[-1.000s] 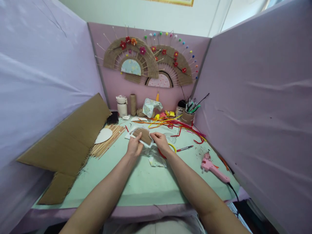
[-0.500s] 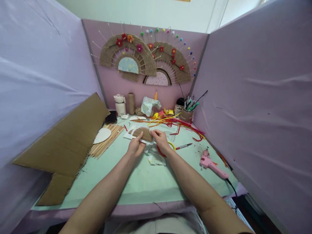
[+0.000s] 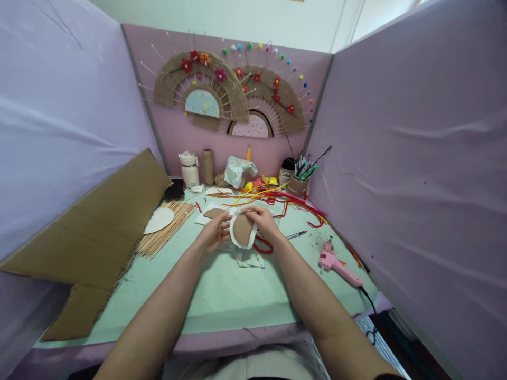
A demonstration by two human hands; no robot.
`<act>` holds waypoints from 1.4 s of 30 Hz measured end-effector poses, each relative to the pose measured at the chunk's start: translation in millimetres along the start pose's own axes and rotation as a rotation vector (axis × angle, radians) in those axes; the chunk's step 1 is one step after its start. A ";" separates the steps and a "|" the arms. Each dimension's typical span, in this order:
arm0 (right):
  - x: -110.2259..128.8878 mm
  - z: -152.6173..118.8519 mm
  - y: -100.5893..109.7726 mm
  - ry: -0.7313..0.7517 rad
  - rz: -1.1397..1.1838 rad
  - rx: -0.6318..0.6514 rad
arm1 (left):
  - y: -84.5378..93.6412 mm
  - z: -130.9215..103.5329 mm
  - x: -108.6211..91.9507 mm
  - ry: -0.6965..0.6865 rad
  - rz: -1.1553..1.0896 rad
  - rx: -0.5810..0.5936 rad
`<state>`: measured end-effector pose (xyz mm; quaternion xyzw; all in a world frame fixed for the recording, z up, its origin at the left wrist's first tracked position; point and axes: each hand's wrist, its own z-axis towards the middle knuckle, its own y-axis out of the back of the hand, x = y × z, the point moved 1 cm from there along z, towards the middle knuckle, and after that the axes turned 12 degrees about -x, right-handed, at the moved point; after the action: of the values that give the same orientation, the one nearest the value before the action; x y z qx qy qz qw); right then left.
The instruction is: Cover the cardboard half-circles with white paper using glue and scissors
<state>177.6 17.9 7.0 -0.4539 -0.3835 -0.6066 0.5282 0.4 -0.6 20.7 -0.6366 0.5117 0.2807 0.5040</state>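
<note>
A brown cardboard half-disc with a white border [image 3: 242,230] is held upright over the table, its flat edge to the right. My right hand [image 3: 264,220] grips it by the top right, thumb and fingers closed on the edge. Beside its left edge is my left hand [image 3: 214,232], fingers apart, the tips at or very near the white border. Behind the left hand lies a white sheet with a brown half-round shape [image 3: 214,213]. Red-handled scissors [image 3: 263,245] and a patterned fabric scrap [image 3: 250,259] lie just below, partly covered.
A pink glue gun [image 3: 338,264] with a cord lies at right. Thin wooden sticks [image 3: 166,232], a white oval piece [image 3: 159,220] and a large cardboard sheet [image 3: 95,237] are at left. Coloured pipe cleaners [image 3: 273,196] spread behind; a tool pot [image 3: 299,184] stands at the back.
The cardboard half-disc has been turned from flat edge down to upright and lifted off the white sheet. My left hand has loosened from its front; my right hand grips its top.
</note>
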 end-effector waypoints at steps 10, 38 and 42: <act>-2.8 1.6 -6.4 0.057 0.110 -0.226 | -0.3 5.1 14.5 -0.002 0.169 0.066; -5.1 -10.3 36.9 -0.133 -1.071 0.196 | 23.6 15.3 -19.8 -0.246 -0.332 -0.320; -6.3 -10.5 29.4 -0.153 -1.079 0.171 | 21.7 13.9 -20.0 -0.300 -0.247 -0.307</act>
<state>205.3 5.4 -2.5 -0.1912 -0.6468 -0.7234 0.1478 -24.1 20.4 25.8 -0.7148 0.3007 0.3827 0.5021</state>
